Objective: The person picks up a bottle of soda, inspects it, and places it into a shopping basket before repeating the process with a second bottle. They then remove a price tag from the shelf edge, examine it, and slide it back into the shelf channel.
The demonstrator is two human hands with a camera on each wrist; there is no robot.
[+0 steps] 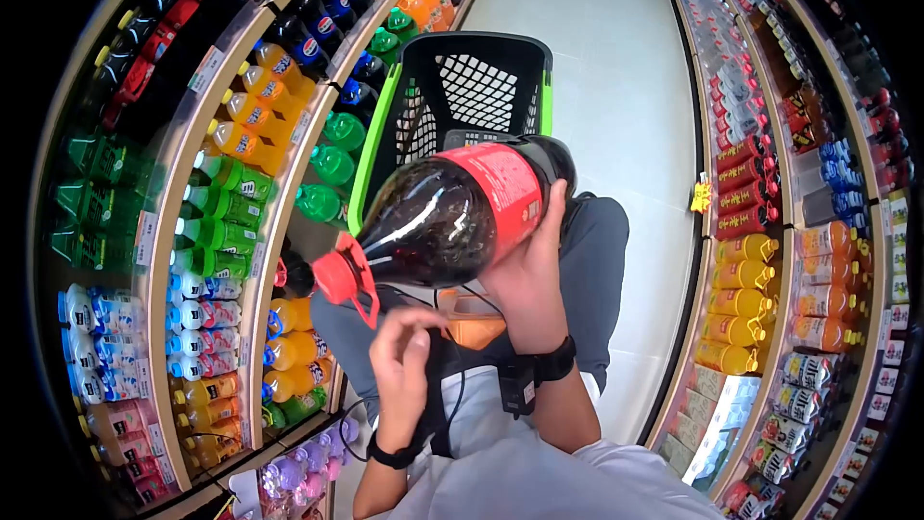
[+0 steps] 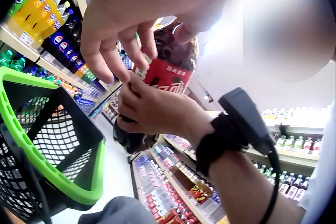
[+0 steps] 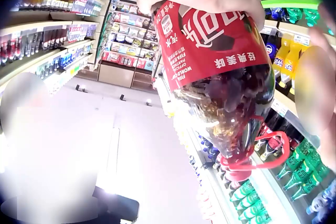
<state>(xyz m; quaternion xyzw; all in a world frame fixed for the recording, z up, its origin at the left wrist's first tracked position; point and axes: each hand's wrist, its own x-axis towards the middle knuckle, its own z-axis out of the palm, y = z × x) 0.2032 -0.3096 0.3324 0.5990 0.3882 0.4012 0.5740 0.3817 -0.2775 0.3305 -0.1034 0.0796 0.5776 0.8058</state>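
A large cola bottle [image 1: 433,217] with a red label lies slanted in front of me, its red cap [image 1: 335,275] and red carry loop [image 1: 370,308] pointing left. My right hand [image 1: 529,279] grips it around the labelled part, with the thumb up along the side. Just below the cap is my left hand [image 1: 399,361], fingers loosely bent and holding nothing. The left wrist view shows the left fingers [image 2: 107,56] spread beside the bottle and near the right hand [image 2: 152,106].
Behind the bottle stands a black shopping basket [image 1: 546,53] with green edges. Shelves of drinks flank the aisle: orange soda [image 1: 252,116] and green bottles [image 1: 332,164] on the left, yellow bottles [image 1: 741,303] on the right. Pale floor [image 1: 616,87] runs between. Cables hang by my wrists.
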